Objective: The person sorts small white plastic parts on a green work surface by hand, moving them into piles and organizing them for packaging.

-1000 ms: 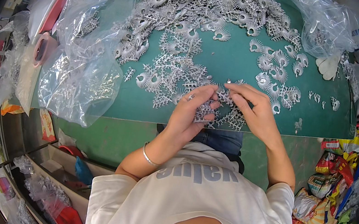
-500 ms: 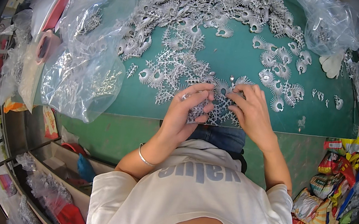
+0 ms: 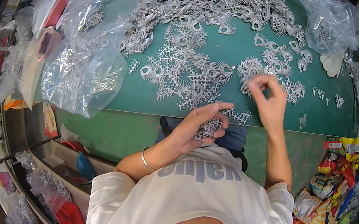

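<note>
My left hand (image 3: 196, 124) is cupped at the table's near edge. Its fingers curl round a clump of small branching grey pieces (image 3: 209, 129). My right hand (image 3: 270, 97) is over the table to the right, thumb and forefinger pinched in a ring at a fan-shaped grey piece (image 3: 245, 84), partly hidden by the fingertips. Just beyond lie more fan-shaped pieces (image 3: 252, 67), bunched together. Between the hands, a few branching pieces (image 3: 239, 116) rest near the edge. A loose spread of mixed branching and fan-shaped pieces (image 3: 180, 63) lies left of centre.
A large heap of grey pieces (image 3: 219, 0) covers the back of the green table (image 3: 144, 100). Clear plastic bags (image 3: 83, 74) stand at the left, and another bag (image 3: 329, 23) lies back right. Small bits (image 3: 319, 94) sit at the right. Colourful packets (image 3: 324, 184) fill a rack beyond.
My right hand has moved right, to the fan-shaped pieces. My left hand has drawn back toward me with its clump. More fan-shaped pieces show at the right group.
</note>
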### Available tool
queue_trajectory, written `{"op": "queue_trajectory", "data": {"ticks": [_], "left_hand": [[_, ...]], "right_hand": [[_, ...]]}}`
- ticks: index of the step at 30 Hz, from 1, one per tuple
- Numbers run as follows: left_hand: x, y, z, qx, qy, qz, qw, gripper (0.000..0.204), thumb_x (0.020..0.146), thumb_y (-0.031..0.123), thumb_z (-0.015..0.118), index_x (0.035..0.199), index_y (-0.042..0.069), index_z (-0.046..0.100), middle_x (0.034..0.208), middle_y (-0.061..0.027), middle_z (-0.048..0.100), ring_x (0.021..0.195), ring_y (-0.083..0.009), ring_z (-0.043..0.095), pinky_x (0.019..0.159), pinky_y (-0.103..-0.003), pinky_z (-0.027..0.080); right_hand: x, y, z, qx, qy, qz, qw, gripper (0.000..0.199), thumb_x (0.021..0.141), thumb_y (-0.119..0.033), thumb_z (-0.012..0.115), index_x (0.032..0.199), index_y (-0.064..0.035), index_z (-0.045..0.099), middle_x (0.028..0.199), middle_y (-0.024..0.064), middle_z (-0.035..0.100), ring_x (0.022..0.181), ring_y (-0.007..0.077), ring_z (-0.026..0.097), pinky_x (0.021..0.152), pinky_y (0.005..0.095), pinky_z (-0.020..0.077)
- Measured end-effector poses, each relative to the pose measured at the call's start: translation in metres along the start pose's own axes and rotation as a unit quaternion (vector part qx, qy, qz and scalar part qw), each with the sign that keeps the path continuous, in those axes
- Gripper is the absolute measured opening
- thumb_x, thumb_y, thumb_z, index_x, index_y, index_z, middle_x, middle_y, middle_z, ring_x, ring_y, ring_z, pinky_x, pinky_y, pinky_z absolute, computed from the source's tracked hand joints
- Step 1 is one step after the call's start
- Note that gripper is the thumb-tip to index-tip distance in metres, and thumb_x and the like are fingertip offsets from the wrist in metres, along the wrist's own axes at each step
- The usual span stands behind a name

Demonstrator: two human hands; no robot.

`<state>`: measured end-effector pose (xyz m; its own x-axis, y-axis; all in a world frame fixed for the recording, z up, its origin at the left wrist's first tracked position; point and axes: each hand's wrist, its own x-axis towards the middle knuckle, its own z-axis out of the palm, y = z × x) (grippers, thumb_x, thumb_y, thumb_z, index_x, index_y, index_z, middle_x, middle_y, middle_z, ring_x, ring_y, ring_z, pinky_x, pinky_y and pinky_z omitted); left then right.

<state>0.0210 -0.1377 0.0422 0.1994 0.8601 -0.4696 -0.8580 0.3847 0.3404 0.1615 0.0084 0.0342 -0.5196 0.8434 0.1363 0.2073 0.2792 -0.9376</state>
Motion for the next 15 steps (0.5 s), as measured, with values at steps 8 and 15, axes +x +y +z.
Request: {"op": "queue_trajectory", "data": {"ticks": [8, 15], "left_hand": [[0.01, -0.012, -0.011, 0.011, -0.018, -0.023, 1.0, 0.031, 0.09, 0.027, 0.049, 0.102, -0.001, 0.056, 0.09, -0.014, 0.06, 0.069, -0.0165, 0.058, 0.041, -0.02, 0.039], [-0.004, -0.017, -0.016, 0.129, -0.038, -0.098, 0.986, 0.02, 0.087, 0.018, 0.055, 0.093, -0.001, 0.06, 0.096, -0.0195, 0.062, 0.082, -0.02, 0.064, 0.043, -0.019, 0.043]], "right_hand": [[-0.032, -0.02, -0.017, -0.053, -0.06, -0.02, 0.997, 0.018, 0.07, -0.004, 0.067, 0.087, -0.0027, 0.061, 0.089, 0.0082, 0.054, 0.084, 0.0236, 0.048, 0.073, 0.031, 0.0388], [-0.051, 0.008, -0.019, -0.243, -0.136, -0.089, 0.956, 0.036, 0.062, -0.004, 0.071, 0.095, -0.0021, 0.058, 0.091, 0.0091, 0.05, 0.084, 0.0265, 0.049, 0.075, 0.0354, 0.0391]]}}
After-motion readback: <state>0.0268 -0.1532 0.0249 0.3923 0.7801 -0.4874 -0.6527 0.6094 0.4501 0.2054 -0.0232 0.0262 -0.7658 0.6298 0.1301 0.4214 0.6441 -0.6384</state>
